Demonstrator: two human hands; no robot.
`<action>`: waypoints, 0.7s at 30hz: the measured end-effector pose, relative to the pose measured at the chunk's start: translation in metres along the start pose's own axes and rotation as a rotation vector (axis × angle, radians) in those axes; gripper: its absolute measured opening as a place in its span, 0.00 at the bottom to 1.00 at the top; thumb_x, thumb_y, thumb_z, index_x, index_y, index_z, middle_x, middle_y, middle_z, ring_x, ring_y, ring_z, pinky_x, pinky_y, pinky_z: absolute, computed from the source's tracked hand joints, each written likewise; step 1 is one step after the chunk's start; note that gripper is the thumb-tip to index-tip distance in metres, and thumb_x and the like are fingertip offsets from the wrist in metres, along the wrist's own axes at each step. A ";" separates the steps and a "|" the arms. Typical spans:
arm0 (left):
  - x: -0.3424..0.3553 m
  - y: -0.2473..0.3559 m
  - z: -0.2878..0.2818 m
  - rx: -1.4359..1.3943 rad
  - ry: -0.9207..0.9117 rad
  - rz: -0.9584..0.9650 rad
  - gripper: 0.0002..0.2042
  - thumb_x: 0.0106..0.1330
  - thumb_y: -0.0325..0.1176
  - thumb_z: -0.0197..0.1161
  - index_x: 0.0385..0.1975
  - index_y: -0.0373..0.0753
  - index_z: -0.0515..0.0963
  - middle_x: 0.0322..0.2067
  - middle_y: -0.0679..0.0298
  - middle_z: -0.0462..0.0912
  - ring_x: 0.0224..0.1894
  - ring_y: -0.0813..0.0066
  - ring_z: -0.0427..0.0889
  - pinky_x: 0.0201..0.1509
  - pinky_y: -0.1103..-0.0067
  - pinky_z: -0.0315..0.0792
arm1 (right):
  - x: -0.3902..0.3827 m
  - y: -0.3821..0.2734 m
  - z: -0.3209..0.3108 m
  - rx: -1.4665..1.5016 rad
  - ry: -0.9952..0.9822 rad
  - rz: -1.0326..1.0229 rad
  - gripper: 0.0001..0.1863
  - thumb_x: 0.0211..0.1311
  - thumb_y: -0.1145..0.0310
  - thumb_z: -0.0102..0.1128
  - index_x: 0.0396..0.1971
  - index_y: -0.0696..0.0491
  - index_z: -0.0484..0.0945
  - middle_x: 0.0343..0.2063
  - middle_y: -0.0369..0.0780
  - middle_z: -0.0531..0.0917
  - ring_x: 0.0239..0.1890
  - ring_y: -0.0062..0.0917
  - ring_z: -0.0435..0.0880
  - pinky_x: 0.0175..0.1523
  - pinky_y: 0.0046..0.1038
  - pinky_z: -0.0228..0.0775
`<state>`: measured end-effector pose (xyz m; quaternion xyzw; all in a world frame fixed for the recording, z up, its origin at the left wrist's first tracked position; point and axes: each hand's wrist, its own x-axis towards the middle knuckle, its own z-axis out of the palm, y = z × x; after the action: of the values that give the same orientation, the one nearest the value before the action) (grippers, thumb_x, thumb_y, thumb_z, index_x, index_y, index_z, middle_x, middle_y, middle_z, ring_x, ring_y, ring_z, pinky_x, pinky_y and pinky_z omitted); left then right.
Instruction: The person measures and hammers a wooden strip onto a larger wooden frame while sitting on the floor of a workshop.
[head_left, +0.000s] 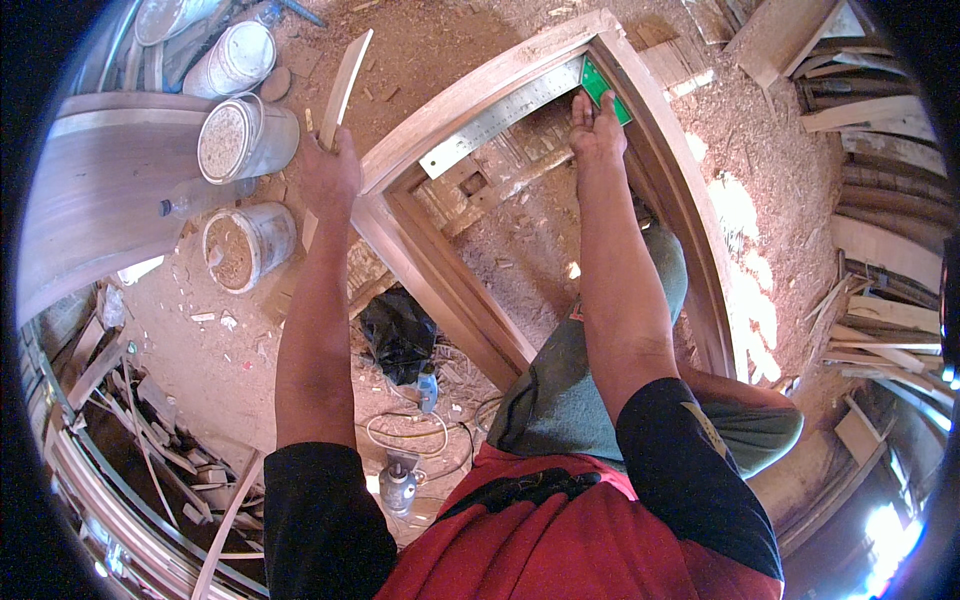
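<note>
My left hand grips a thin, pale wooden strip that rises from it, just outside the left corner of a wooden frame. Inside the frame's far side lies a try square with a steel blade and a green handle, the handle at the far right corner. My right hand has its fingers closed at the green handle, partly covering it. Between my arms, the lower part of the frame runs down toward my bent legs.
White buckets, some with sawdust, and a plastic bottle stand left beside a large curved panel. Black plastic, cables and a power tool lie below. Wooden offcuts and stacked curved boards line both sides.
</note>
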<state>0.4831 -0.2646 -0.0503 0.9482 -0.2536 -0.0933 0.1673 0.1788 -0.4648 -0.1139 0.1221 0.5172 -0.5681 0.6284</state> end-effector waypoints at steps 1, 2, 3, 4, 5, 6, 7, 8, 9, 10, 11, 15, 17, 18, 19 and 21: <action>0.001 -0.001 0.000 -0.012 -0.001 0.001 0.30 0.66 0.56 0.56 0.58 0.37 0.74 0.49 0.42 0.82 0.53 0.41 0.81 0.57 0.55 0.72 | 0.000 0.001 0.000 0.000 -0.003 -0.002 0.16 0.69 0.70 0.63 0.50 0.58 0.70 0.36 0.47 0.84 0.27 0.34 0.85 0.34 0.34 0.87; 0.001 -0.002 0.001 -0.008 -0.005 -0.002 0.30 0.66 0.56 0.56 0.58 0.37 0.74 0.49 0.43 0.82 0.53 0.42 0.81 0.57 0.55 0.72 | 0.001 0.001 0.000 -0.001 -0.007 -0.005 0.16 0.69 0.70 0.63 0.50 0.58 0.70 0.37 0.47 0.84 0.27 0.34 0.85 0.34 0.34 0.87; 0.002 -0.003 0.001 -0.004 -0.009 -0.006 0.30 0.66 0.56 0.57 0.58 0.38 0.74 0.49 0.43 0.82 0.53 0.42 0.81 0.57 0.55 0.72 | 0.001 0.001 -0.001 0.001 -0.007 0.001 0.15 0.69 0.70 0.63 0.50 0.58 0.70 0.36 0.47 0.84 0.27 0.34 0.85 0.34 0.34 0.87; 0.003 -0.005 0.002 0.001 -0.012 -0.010 0.30 0.66 0.56 0.57 0.58 0.38 0.74 0.49 0.43 0.83 0.53 0.42 0.81 0.57 0.55 0.73 | 0.002 0.002 -0.001 0.002 -0.008 0.008 0.15 0.69 0.70 0.63 0.50 0.57 0.70 0.36 0.47 0.84 0.27 0.34 0.85 0.33 0.34 0.87; 0.004 -0.008 0.003 0.002 -0.007 -0.009 0.30 0.66 0.56 0.57 0.58 0.38 0.74 0.49 0.43 0.83 0.53 0.42 0.81 0.57 0.55 0.73 | 0.002 0.003 -0.001 0.003 -0.008 0.015 0.15 0.69 0.69 0.63 0.50 0.57 0.70 0.36 0.46 0.85 0.27 0.34 0.85 0.33 0.34 0.86; 0.005 -0.010 0.004 0.004 -0.001 -0.009 0.30 0.65 0.56 0.57 0.58 0.38 0.74 0.49 0.43 0.83 0.53 0.42 0.81 0.57 0.55 0.73 | 0.003 0.003 -0.001 -0.004 -0.021 0.020 0.15 0.69 0.69 0.63 0.50 0.56 0.70 0.37 0.47 0.84 0.28 0.35 0.86 0.33 0.34 0.86; 0.004 -0.004 0.003 0.002 0.000 -0.004 0.30 0.65 0.56 0.58 0.58 0.38 0.74 0.49 0.43 0.83 0.53 0.42 0.81 0.57 0.56 0.73 | 0.006 0.001 -0.003 -0.008 -0.032 0.018 0.15 0.69 0.69 0.63 0.50 0.56 0.70 0.38 0.47 0.84 0.28 0.36 0.86 0.33 0.34 0.86; 0.002 0.002 0.001 0.010 -0.012 -0.012 0.30 0.65 0.56 0.58 0.58 0.38 0.73 0.49 0.43 0.83 0.53 0.42 0.81 0.57 0.55 0.73 | 0.010 -0.002 -0.005 -0.012 -0.043 0.015 0.15 0.69 0.70 0.63 0.51 0.55 0.70 0.38 0.47 0.84 0.29 0.36 0.86 0.33 0.34 0.86; -0.001 0.008 0.000 0.019 -0.024 -0.020 0.30 0.65 0.56 0.58 0.58 0.38 0.73 0.49 0.43 0.83 0.53 0.42 0.81 0.57 0.55 0.73 | 0.013 -0.004 -0.006 -0.008 -0.031 0.000 0.16 0.69 0.70 0.62 0.51 0.55 0.70 0.39 0.47 0.84 0.30 0.37 0.86 0.34 0.34 0.85; -0.003 0.008 -0.004 0.030 -0.032 -0.038 0.30 0.65 0.56 0.58 0.58 0.38 0.73 0.49 0.43 0.83 0.53 0.42 0.81 0.57 0.55 0.73 | 0.011 0.000 -0.005 -0.012 -0.022 -0.006 0.16 0.69 0.70 0.62 0.52 0.55 0.69 0.39 0.47 0.84 0.31 0.37 0.87 0.34 0.34 0.85; -0.002 0.004 -0.004 0.031 -0.025 -0.036 0.30 0.65 0.56 0.58 0.58 0.38 0.73 0.49 0.44 0.83 0.53 0.42 0.81 0.57 0.55 0.73 | 0.009 0.003 -0.004 -0.016 -0.013 -0.014 0.16 0.69 0.70 0.62 0.52 0.54 0.69 0.40 0.47 0.84 0.32 0.37 0.87 0.35 0.35 0.85; 0.003 -0.004 0.002 0.030 -0.004 -0.017 0.30 0.65 0.56 0.58 0.59 0.39 0.73 0.49 0.44 0.83 0.52 0.42 0.81 0.56 0.55 0.73 | 0.007 0.004 -0.003 -0.011 -0.023 -0.010 0.17 0.69 0.70 0.62 0.53 0.54 0.69 0.41 0.46 0.83 0.35 0.38 0.87 0.38 0.36 0.85; 0.003 -0.002 0.003 0.023 -0.002 -0.010 0.30 0.65 0.56 0.58 0.59 0.39 0.73 0.49 0.44 0.83 0.52 0.42 0.81 0.56 0.55 0.73 | 0.007 0.002 -0.003 -0.006 -0.007 -0.016 0.16 0.69 0.70 0.62 0.53 0.54 0.69 0.41 0.46 0.83 0.35 0.38 0.87 0.38 0.36 0.85; 0.002 -0.002 0.004 0.017 -0.002 -0.008 0.30 0.65 0.56 0.58 0.59 0.39 0.73 0.49 0.44 0.83 0.52 0.42 0.81 0.56 0.54 0.73 | 0.007 0.001 -0.004 0.008 -0.015 -0.014 0.16 0.69 0.70 0.62 0.53 0.54 0.69 0.41 0.46 0.83 0.35 0.38 0.87 0.38 0.36 0.85; 0.003 -0.003 0.003 0.013 0.001 -0.008 0.30 0.65 0.56 0.58 0.59 0.39 0.73 0.49 0.44 0.83 0.52 0.41 0.81 0.56 0.54 0.73 | 0.006 0.002 -0.005 0.022 -0.023 -0.009 0.16 0.69 0.70 0.62 0.52 0.54 0.69 0.41 0.46 0.83 0.34 0.37 0.86 0.38 0.36 0.85; 0.006 -0.011 0.005 -0.015 -0.009 -0.008 0.29 0.65 0.56 0.58 0.58 0.39 0.73 0.49 0.44 0.83 0.52 0.41 0.81 0.56 0.54 0.72 | 0.004 0.005 -0.005 0.033 -0.027 -0.004 0.16 0.69 0.70 0.62 0.52 0.54 0.70 0.40 0.45 0.83 0.33 0.36 0.86 0.38 0.36 0.85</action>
<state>0.4923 -0.2603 -0.0600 0.9475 -0.2499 -0.0999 0.1728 0.1792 -0.4620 -0.1214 0.1236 0.4994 -0.5794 0.6321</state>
